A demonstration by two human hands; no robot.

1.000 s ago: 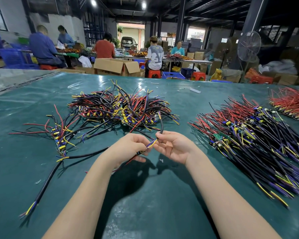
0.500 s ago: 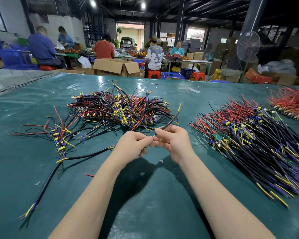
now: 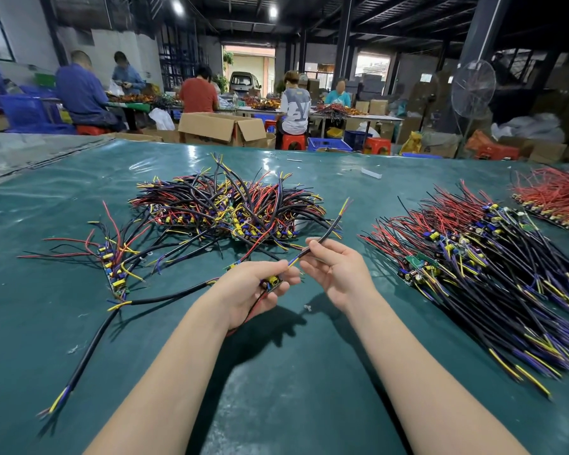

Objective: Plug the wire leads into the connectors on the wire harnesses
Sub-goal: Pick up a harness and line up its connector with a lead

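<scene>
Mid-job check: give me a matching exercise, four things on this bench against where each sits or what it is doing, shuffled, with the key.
Things:
1. left hand
2. right hand
3. loose black cable
4. all-red wire pile

Places or states:
a. at the far right of the table
b. pinches the raised black lead
c. lies on the table, left of both arms
d. holds the small board

Pairs: 1-d, 2-b, 3-c, 4-a.

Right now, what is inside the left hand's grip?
The left hand holds a small circuit board with a yellow component, red wires trailing below; curled fingers hide the rest.
</scene>
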